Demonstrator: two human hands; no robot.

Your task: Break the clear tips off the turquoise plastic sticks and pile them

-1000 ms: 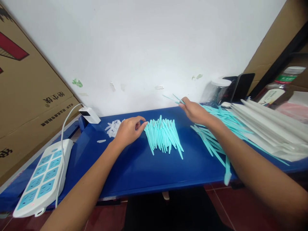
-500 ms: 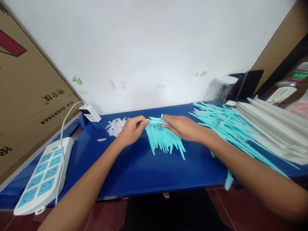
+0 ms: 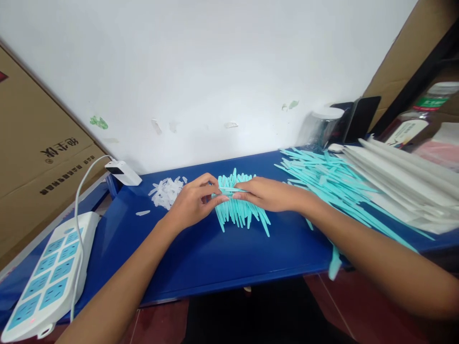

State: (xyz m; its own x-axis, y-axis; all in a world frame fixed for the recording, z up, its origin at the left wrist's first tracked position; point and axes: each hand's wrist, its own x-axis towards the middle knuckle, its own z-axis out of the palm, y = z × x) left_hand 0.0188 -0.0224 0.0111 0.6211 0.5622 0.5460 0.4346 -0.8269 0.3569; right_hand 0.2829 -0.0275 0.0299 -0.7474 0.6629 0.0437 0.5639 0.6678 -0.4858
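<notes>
Both hands meet over a neat row of slim turquoise plastic sticks point(image 3: 238, 212) on the blue table. My right hand point(image 3: 274, 193) pinches a turquoise plastic stick point(image 3: 231, 189) between thumb and fingers, holding it level above the row. At that stick's left end, my left hand point(image 3: 195, 198) is closed, thumb and fingertips pressed together around it. Whether a small clear piece is between those fingertips is too small to tell. Just beyond the left hand lies a heap of small translucent plastic pieces point(image 3: 165, 192), with one single piece point(image 3: 142, 212) apart from it.
A loose pile of turquoise sticks point(image 3: 326, 184) spreads on the right, one stick point(image 3: 335, 264) jutting over the front edge. White envelope-like sheets point(image 3: 405, 181), a lidded jar point(image 3: 322, 126) and a bottle point(image 3: 409, 122) stand behind. A power strip point(image 3: 50, 272) and white charger point(image 3: 124, 173) are at left.
My left hand has moved in to the right and its fingers now close at the stick's end near my right fingertips. The whole view has shifted slightly.
</notes>
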